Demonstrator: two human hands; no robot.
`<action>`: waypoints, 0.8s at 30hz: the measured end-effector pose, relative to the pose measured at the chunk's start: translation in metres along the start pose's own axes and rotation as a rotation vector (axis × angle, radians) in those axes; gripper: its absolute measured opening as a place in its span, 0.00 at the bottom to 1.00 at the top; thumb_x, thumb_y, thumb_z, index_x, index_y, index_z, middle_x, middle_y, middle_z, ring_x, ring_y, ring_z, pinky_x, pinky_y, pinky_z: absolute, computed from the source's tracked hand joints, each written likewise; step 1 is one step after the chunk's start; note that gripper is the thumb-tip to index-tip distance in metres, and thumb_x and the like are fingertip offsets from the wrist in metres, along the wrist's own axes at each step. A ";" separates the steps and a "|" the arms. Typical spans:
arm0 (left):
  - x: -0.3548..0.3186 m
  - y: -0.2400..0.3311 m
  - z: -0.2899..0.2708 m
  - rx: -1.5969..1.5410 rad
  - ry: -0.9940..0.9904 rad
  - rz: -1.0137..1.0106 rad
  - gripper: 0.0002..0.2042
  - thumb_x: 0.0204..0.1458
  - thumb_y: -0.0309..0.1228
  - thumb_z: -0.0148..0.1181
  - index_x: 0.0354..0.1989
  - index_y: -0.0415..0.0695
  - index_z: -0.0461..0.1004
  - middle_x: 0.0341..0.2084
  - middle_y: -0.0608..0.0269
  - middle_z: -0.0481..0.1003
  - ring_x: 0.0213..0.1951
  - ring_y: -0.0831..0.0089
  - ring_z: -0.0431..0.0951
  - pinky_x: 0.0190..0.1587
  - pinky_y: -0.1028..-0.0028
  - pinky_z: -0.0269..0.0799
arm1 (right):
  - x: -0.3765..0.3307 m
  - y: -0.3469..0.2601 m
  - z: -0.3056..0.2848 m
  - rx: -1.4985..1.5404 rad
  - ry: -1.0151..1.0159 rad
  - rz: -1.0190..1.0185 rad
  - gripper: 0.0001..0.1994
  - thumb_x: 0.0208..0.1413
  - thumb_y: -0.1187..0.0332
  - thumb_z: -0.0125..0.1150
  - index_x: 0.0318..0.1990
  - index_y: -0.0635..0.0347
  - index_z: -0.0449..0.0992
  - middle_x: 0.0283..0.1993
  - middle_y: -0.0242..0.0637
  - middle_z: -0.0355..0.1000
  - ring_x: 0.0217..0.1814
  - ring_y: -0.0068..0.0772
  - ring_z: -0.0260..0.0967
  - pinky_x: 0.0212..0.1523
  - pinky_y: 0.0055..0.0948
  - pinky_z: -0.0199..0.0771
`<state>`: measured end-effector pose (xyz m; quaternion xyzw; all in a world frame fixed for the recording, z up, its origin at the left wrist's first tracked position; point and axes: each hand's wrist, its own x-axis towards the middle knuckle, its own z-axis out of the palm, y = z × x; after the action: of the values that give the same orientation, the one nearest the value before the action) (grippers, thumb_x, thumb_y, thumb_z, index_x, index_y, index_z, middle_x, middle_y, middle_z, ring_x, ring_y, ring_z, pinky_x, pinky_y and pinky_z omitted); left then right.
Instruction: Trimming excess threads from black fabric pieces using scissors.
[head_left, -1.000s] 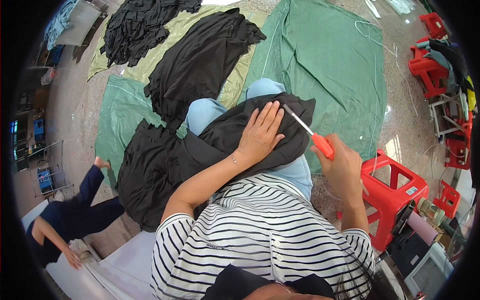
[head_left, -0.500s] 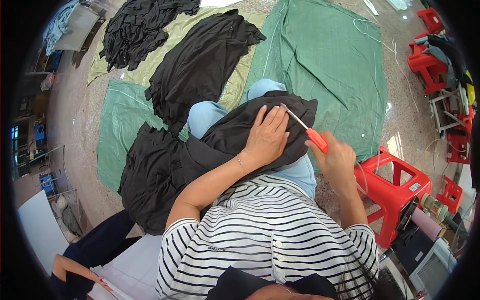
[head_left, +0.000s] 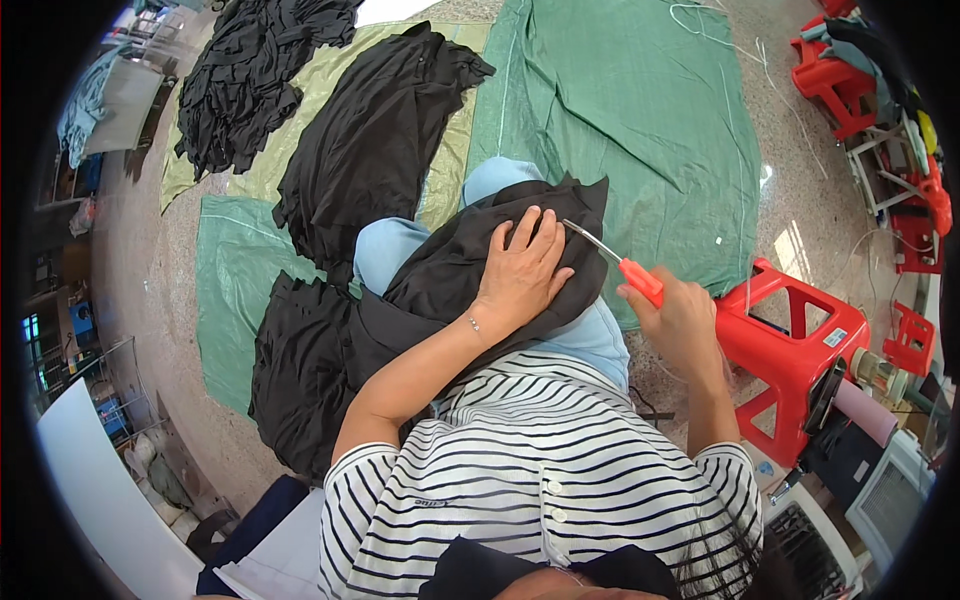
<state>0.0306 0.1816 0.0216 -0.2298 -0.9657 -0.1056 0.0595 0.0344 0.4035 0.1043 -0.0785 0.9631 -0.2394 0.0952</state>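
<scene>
A black garment (head_left: 435,282) lies bunched across my lap, over light blue trousers, and spills down on the left. My left hand (head_left: 518,278) rests flat on it with the fingers spread, pressing the cloth. In my right hand (head_left: 682,325) is a red-handled tool with a slim metal shaft (head_left: 640,282), pointing up and left. Its tip is at the cloth, just right of my left fingertips; whether it touches the fabric I cannot tell.
Two black garment piles, one nearer (head_left: 365,140) and one farther (head_left: 250,85), lie on an olive sheet (head_left: 458,120). A green tarp (head_left: 640,130) covers the floor ahead. A red plastic stool (head_left: 790,325) stands by my right arm; more stools and a cord are at far right.
My view has shifted, so the surroundings sit differently. My left fingers have spread wider. The tool's tip remains near them, a little lower. The other person's hand at lower left has left the view.
</scene>
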 end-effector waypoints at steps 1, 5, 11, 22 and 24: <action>0.000 0.000 0.000 0.004 -0.001 -0.010 0.27 0.50 0.44 0.61 0.56 0.41 0.68 0.59 0.58 0.64 0.63 0.60 0.59 0.57 0.56 0.58 | 0.001 0.001 0.002 -0.004 -0.002 -0.021 0.19 0.53 0.52 0.65 0.28 0.62 0.72 0.16 0.49 0.69 0.20 0.57 0.70 0.21 0.49 0.65; -0.001 -0.001 -0.001 -0.007 -0.002 -0.015 0.28 0.50 0.44 0.62 0.57 0.41 0.68 0.59 0.59 0.64 0.63 0.60 0.59 0.58 0.57 0.58 | 0.006 0.001 0.008 0.014 -0.005 0.002 0.19 0.52 0.52 0.65 0.29 0.62 0.73 0.16 0.49 0.69 0.20 0.57 0.70 0.20 0.49 0.65; -0.002 -0.003 -0.009 -0.019 0.037 -0.036 0.26 0.49 0.42 0.63 0.54 0.42 0.70 0.56 0.58 0.66 0.60 0.60 0.63 0.57 0.58 0.59 | 0.010 0.001 0.013 -0.010 -0.043 -0.015 0.20 0.53 0.51 0.64 0.31 0.62 0.74 0.17 0.49 0.70 0.22 0.58 0.70 0.23 0.50 0.66; -0.007 -0.081 -0.002 -0.888 0.200 -0.574 0.07 0.48 0.23 0.60 0.36 0.40 0.78 0.25 0.57 0.77 0.28 0.66 0.78 0.33 0.71 0.72 | 0.012 -0.008 0.028 0.162 0.083 0.046 0.17 0.55 0.52 0.63 0.36 0.58 0.73 0.22 0.49 0.72 0.28 0.59 0.71 0.27 0.49 0.66; -0.009 -0.055 -0.013 -0.754 0.112 -0.441 0.09 0.45 0.23 0.63 0.37 0.42 0.77 0.25 0.58 0.74 0.28 0.64 0.78 0.32 0.68 0.72 | 0.009 -0.010 0.027 0.176 0.085 0.049 0.17 0.55 0.52 0.63 0.36 0.58 0.73 0.22 0.49 0.72 0.27 0.59 0.71 0.27 0.49 0.66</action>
<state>0.0144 0.1268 0.0227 -0.0177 -0.8809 -0.4730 -0.0004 0.0330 0.3810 0.0841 -0.0362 0.9431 -0.3238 0.0665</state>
